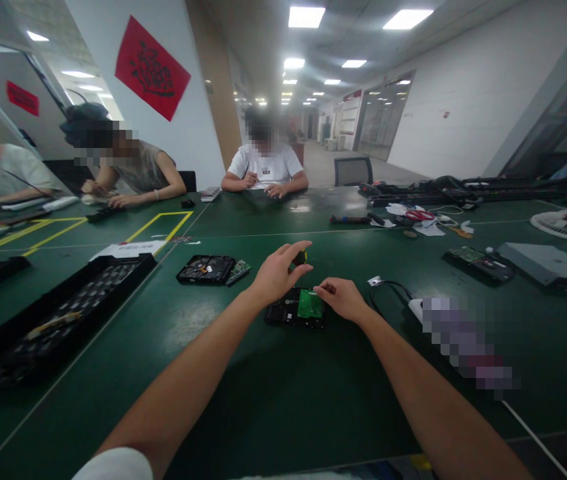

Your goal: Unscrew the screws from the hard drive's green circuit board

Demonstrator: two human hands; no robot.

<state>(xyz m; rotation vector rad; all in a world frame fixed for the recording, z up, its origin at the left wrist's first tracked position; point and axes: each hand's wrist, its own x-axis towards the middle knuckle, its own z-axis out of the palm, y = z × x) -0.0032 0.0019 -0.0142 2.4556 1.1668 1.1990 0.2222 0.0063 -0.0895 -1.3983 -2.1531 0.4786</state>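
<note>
A green table (283,400) is supporting the hard drive (292,312). Left of the drive, a long black tray (106,288) is lying. The drive itself is showing a green board (310,305). Over its far side, the left hand (282,268) is pinching a black-and-yellow piece (303,257); at its right, the right hand (342,298) is curling inward, its grip unclear.
</note>
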